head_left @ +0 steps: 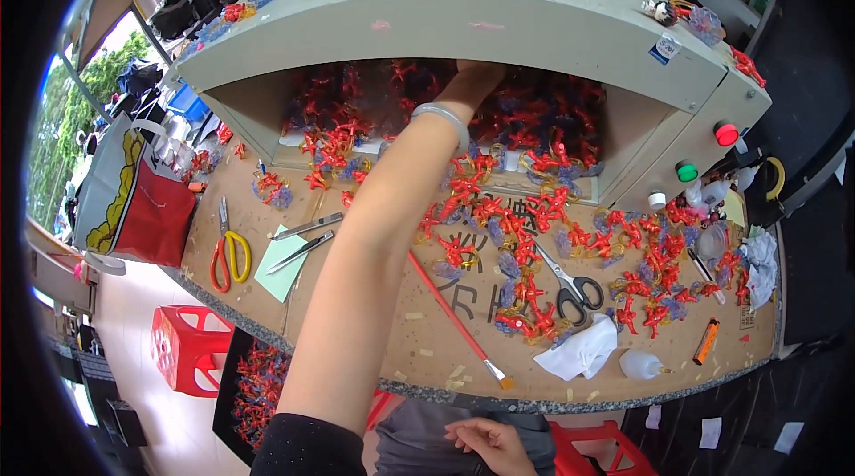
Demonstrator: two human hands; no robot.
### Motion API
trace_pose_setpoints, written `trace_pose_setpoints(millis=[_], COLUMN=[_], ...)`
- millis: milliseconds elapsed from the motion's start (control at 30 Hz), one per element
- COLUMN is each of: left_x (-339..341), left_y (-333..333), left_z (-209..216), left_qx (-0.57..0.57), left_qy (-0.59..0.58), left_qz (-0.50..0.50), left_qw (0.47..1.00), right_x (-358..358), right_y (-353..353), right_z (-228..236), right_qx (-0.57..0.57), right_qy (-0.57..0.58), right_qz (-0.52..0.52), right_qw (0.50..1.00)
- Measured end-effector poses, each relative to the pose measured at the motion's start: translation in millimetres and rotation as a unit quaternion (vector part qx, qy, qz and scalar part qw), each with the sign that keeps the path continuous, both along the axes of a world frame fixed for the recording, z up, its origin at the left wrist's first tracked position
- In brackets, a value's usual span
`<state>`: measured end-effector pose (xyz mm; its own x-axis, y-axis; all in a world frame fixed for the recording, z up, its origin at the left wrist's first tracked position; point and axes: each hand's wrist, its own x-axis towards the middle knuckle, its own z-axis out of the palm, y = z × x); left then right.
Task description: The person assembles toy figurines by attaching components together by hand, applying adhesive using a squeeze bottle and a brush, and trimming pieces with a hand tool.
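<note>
My left hand (479, 81) reaches deep into the opening of a grey metal cabinet (499, 26), with a pale bangle (443, 111) round the wrist. Its fingers are lost in the dark under the upper edge, so whatever they touch is hidden. Around it inside lie many small red toy figures (343, 139) with translucent purple and yellow parts. More figures (456, 251) spill out over the cardboard-covered table (427, 325). Low over my lap, my right hand (497, 446) is open, its fingers loosely stretched and nothing visible in them.
Black-handled scissors (570, 284), a red paintbrush (459, 320), a white cloth (583, 347), a small bottle (643, 365) and an orange lighter (706, 341) lie on the table. Left are orange-and-yellow-handled scissors (230, 253) and knives (303, 249). A red stool (187, 347) stands beside a black bin (233, 387) of figures.
</note>
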<state>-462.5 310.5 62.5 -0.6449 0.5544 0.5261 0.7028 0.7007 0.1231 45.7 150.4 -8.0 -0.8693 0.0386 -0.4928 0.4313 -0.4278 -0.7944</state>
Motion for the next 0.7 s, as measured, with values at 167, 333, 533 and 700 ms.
trace_pose_setpoints(millis=[167,333,533,700], left_x=[-40,-38,-16,-19], left_y=[-43,-62,-37,3], left_z=[-7,1,-2,-18], left_qx=[0.143,0.131,0.062,-0.026], left_qy=[0.084,0.102,0.100,0.070], left_qz=[-0.165,-0.210,-0.197,-0.117], left_qw=[0.972,0.963,0.973,0.990], right_x=[9,18,9,-7], right_y=[-7,-18,-21,-15], right_z=[1,-2,-8,-10], right_qx=[0.003,0.004,-0.003,-0.011], right_qy=[0.006,0.013,-0.005,0.001], right_qz=[0.011,0.038,0.053,0.024], right_qw=[1.000,0.999,0.999,1.000])
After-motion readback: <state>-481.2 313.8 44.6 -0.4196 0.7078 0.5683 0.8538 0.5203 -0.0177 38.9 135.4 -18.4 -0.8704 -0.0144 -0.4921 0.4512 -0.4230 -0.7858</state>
